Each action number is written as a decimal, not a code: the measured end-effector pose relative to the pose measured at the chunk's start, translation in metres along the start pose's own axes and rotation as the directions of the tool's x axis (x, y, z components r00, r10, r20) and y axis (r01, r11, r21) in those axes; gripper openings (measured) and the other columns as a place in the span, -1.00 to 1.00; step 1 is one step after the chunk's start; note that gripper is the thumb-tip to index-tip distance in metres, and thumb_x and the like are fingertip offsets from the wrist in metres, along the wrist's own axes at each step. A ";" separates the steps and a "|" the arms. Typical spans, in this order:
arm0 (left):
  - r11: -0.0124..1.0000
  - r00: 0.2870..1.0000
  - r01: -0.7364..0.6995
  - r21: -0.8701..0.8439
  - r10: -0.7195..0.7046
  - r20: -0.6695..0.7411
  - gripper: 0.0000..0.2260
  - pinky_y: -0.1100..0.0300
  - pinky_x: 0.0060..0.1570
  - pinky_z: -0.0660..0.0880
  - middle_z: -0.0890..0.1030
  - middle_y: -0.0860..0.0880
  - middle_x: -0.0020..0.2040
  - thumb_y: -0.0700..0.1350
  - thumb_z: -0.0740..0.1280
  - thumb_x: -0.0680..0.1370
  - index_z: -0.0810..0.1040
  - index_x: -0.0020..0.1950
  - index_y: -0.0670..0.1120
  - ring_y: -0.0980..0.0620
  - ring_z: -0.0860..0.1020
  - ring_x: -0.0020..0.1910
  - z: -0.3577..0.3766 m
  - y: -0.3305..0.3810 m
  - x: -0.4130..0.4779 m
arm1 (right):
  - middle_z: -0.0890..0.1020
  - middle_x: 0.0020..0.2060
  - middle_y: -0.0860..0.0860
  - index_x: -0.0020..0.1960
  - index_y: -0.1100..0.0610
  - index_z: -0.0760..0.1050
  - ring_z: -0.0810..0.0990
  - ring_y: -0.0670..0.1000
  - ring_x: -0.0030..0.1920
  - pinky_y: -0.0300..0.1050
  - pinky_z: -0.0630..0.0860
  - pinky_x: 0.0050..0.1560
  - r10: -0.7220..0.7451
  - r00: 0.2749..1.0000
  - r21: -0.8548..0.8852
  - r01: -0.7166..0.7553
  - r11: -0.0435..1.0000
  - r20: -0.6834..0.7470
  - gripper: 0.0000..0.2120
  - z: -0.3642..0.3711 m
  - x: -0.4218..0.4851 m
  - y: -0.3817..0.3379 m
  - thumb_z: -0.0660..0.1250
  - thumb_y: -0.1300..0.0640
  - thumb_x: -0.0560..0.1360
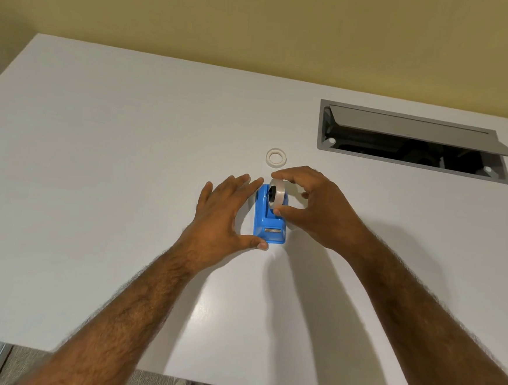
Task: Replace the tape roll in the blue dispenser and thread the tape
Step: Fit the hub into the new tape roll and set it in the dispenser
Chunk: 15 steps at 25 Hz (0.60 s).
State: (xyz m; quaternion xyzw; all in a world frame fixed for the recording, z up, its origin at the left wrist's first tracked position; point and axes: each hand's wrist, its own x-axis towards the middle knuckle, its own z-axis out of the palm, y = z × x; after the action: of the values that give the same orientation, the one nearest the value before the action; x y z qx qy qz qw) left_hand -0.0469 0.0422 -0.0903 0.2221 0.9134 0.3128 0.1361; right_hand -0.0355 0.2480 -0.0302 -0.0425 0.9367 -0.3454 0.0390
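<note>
Right hand (315,206) pinches tape roll (276,197) upright, thumb near, fingertips far, over blue dispenser (267,220) cradle directly beneath. Left hand (226,214) fingers spread, bracing dispenser's left side.

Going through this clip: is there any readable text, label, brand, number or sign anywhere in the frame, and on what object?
None can be read.
Blue plastic tape dispenser: no visible lettering.
Clear tape roll pinched in the right hand: no print shows.
Whitish empty tape ring on the white table: blank.
Grey metal cable hatch: a tiny mark on the flap, too small to read.
</note>
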 end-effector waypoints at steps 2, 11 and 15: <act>1.000 1.000 -0.002 0.001 0.002 0.001 -0.02 -0.10 0.59 -0.22 0.13 0.03 0.67 0.34 0.51 0.35 0.06 0.63 0.21 0.01 0.00 0.65 0.001 -0.001 0.000 | 0.58 0.24 0.08 0.29 0.11 0.47 0.46 -0.10 0.10 -0.11 0.47 0.21 -0.012 1.000 -0.012 0.012 1.000 -0.006 -0.52 0.005 0.003 0.003 0.49 0.13 0.40; 1.000 1.000 -0.001 0.007 0.001 -0.003 -0.05 -0.09 0.58 -0.22 0.15 0.03 0.66 0.38 0.46 0.36 0.07 0.63 0.21 0.00 0.03 0.65 0.005 -0.004 0.001 | 0.61 0.18 0.09 0.27 0.15 0.49 0.48 -0.09 0.06 -0.26 0.34 0.17 -0.009 1.000 -0.066 0.009 0.998 -0.006 -0.52 0.015 0.006 0.010 0.49 0.12 0.39; 1.000 1.000 0.002 0.002 -0.002 -0.002 -0.05 -0.10 0.58 -0.22 0.15 0.03 0.66 0.43 0.41 0.35 0.06 0.63 0.21 -0.01 0.03 0.65 0.006 -0.006 0.001 | 0.59 0.21 0.09 0.29 0.14 0.48 0.53 0.00 0.13 -0.23 0.33 0.19 -0.001 1.000 -0.085 0.002 0.996 0.018 -0.51 0.016 0.007 0.011 0.48 0.09 0.40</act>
State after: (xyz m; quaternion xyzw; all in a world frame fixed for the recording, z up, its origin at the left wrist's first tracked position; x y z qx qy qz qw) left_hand -0.0467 0.0416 -0.0991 0.2212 0.9140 0.3121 0.1350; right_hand -0.0418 0.2451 -0.0493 -0.0477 0.9501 -0.3048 0.0451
